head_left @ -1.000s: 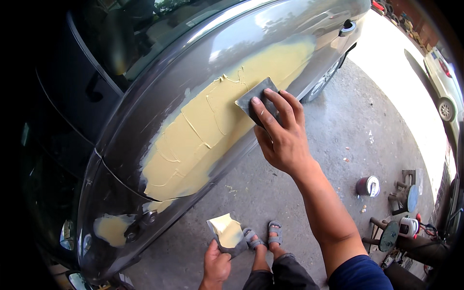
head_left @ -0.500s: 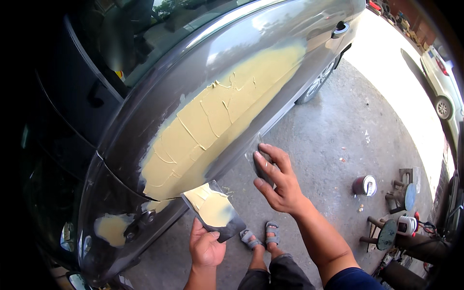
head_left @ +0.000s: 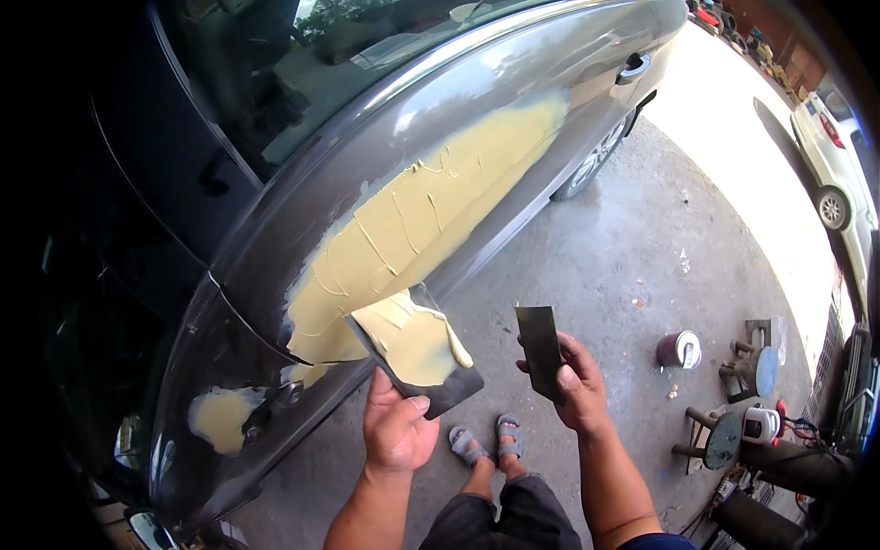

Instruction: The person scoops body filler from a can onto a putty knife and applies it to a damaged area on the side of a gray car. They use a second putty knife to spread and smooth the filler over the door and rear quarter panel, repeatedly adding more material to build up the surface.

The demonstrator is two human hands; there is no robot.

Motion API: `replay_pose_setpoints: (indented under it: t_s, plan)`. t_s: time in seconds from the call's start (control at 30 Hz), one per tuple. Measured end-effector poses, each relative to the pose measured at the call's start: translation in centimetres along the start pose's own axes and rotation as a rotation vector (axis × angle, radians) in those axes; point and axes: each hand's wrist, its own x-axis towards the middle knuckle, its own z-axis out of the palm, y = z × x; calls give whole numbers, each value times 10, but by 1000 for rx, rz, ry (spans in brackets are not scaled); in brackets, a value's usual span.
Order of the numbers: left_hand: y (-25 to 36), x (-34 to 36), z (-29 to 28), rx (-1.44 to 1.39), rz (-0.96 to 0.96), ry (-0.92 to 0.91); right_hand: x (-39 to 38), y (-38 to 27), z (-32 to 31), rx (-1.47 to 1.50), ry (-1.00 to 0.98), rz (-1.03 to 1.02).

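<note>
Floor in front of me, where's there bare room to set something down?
Largely bare floor lies between the grey car, right hand and round can. Lower right is crowded with stools and a white container.

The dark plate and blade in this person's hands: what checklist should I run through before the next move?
1. Dark plate gripped by the left hand: ok, held at its near edge.
2. Yellow paste on the plate: ok, spread over much of it, with a thick roll at the right.
3. Dark blade in the right hand: ok, held apart from the plate.
4. Large yellow patch on the car door free of ridges: not ok, raised lines show.
5. Patch hardened: cannot tell.
</note>
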Motion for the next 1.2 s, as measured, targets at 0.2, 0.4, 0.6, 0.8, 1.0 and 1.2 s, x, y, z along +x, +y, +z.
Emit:
replay_pose_setpoints:
  t_s: [0.2,0.4,0.6,0.8,1.0,1.2]
  plan:
    - [-6,11,17,39,17,-10,-21,-4,4,-26,-26,224]
    - [-28,21,42,175,-15,-142,10,-29,3,-195,-65,305]
    - [-58,33,60,486,-102,-270,32,-67,-26,-145,-109,229]
    - [-59,55,110,1199,192,-400,53,-129,-58,-75,-173,136]
    - [-55,53,90,980,-139,-342,62,-191,-81,-370,-408,-247]
    - [-61,44,62,417,-246,-290,72,-201,-35,-735,-864,-443]
